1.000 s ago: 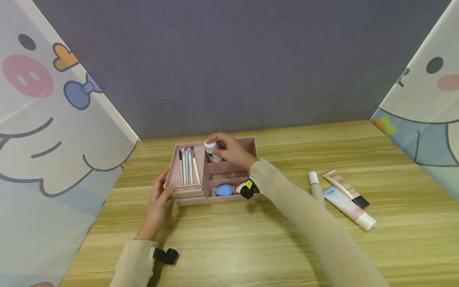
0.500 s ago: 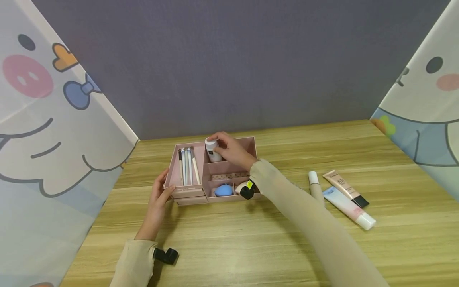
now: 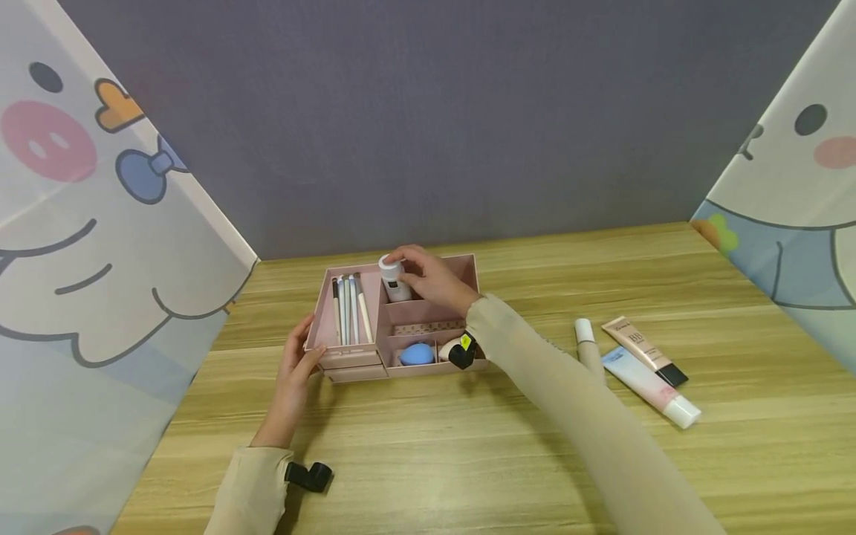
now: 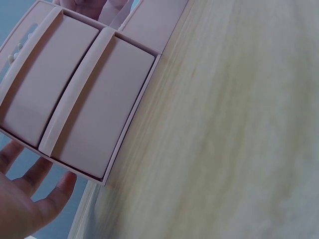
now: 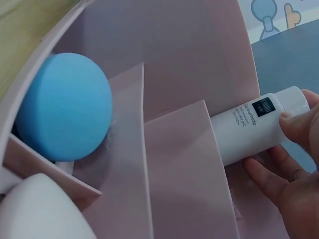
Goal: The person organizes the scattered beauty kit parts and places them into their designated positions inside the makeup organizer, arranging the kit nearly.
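A pink makeup organizer with two front drawers stands near the back of the table. My left hand grips its front left corner, thumb on the top edge and fingers along the side wall. My right hand pinches a white lotion bottle near its cap, between thumb and fingers. The bottle's lower part is inside the back compartment, hidden behind a divider in the right wrist view. Several makeup brushes lie in the left tray. A blue makeup sponge and a pale sponge occupy the front compartments.
Right of the organizer lie a white-capped tube, a beige BB cream tube and a blue-pink tube overlapping it. A grey panel closes off the table's back, with cartoon-printed panels at both sides.
The lotion bottle has risen slightly and its cap has shifted a little left, with more of its label showing. My left hand and the organizer have stayed in place.
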`<state>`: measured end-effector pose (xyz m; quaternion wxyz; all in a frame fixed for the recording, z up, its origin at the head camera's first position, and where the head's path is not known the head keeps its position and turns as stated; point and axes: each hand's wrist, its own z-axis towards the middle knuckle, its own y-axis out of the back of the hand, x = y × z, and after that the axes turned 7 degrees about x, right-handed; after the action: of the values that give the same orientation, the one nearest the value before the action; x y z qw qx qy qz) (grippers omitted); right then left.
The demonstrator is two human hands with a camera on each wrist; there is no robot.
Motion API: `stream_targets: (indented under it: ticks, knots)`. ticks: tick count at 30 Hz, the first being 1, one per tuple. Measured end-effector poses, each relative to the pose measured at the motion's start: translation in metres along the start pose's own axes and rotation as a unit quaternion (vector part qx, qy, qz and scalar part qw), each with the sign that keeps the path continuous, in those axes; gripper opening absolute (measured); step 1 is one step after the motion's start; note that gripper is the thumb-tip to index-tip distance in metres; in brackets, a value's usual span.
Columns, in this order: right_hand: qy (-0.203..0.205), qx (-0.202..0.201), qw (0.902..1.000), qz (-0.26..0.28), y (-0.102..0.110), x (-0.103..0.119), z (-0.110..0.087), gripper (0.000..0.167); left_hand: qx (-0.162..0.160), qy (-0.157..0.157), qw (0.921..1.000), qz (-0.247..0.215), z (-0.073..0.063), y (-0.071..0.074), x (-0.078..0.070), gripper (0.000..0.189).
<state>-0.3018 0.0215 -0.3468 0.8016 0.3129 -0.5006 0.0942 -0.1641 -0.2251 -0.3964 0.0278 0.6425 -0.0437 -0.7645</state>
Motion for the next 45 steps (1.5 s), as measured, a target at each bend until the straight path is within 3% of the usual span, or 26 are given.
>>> stream_targets:
  ticks: [9, 16, 24, 35, 45]
  knots:
    - [0.012, 0.009, 0.9997, -0.021, 0.008, 0.003, -0.005, 0.035, 0.0, 0.0, 1.0, 0.0, -0.001, -0.001, -0.001, 0.053]
    - [-0.008, 0.026, 0.9991, -0.034, 0.025, 0.013, -0.02, 0.041, 0.003, -0.002, 1.0, 0.003, -0.001, -0.001, -0.001, 0.053]
    - [0.005, 0.051, 0.9965, -0.066, 0.04, 0.018, -0.037, 0.044, 0.001, 0.002, 1.0, 0.004, -0.002, 0.0, -0.001, 0.053]
    - [0.005, 0.086, 0.9911, -0.101, 0.063, 0.018, -0.071, 0.039, 0.0, 0.0, 1.0, -0.004, -0.001, -0.001, 0.0, 0.054]
    - [-0.017, 0.073, 0.987, -0.142, 0.087, 0.013, -0.108, 0.033, 0.003, 0.004, 1.0, -0.001, -0.001, 0.0, 0.0, 0.054]
